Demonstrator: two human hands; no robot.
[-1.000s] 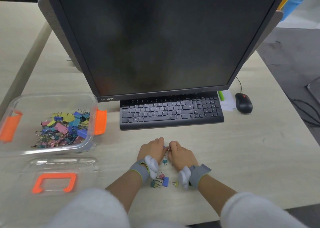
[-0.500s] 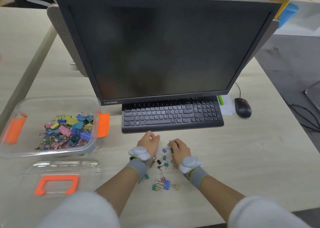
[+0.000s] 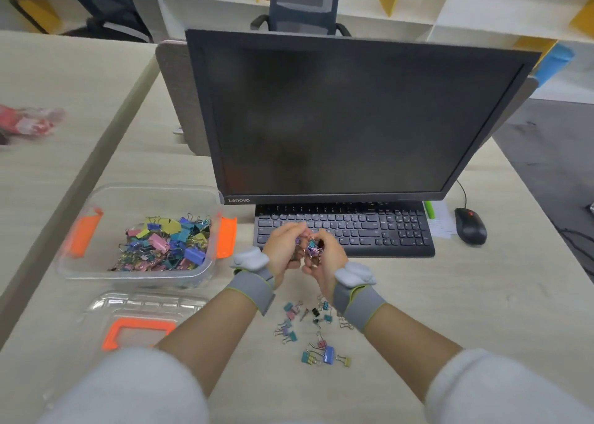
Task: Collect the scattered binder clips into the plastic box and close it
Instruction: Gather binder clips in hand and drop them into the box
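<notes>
Pale wood-grain desk [image 3: 482, 295] fills most of the frame, with a dark monitor [image 3: 353, 118] at centre, a black keyboard [image 3: 369, 227] under it and a black mouse [image 3: 470, 226] at the right. Shelving and office chairs run along the top edge.

At the left sits the plastic box [image 3: 144, 198], clear-walled and uncovered, with an orange latch [image 3: 84, 232] on its left end and another on its right. A heap of boxed clips [image 3: 167, 246] in yellow, pink, blue, teal and purple lies inside it. Its clear lid [image 3: 141, 304], with an orange handle, lies flat on the desk just below the box.

Just below centre, in front of the keyboard, the left hand [image 3: 284, 250] and right hand [image 3: 324, 259] are raised and cupped toward each other. Their fingers curl around a bunch of binder clips [image 3: 310, 248] held between them, small with wire handles, purple and blue showing. Each wrist wears a grey band.

Below the hands, loose clips [image 3: 308, 327] lie scattered on the desk between the forearms, with a larger blue clip [image 3: 328, 354] lowest in the group.
</notes>
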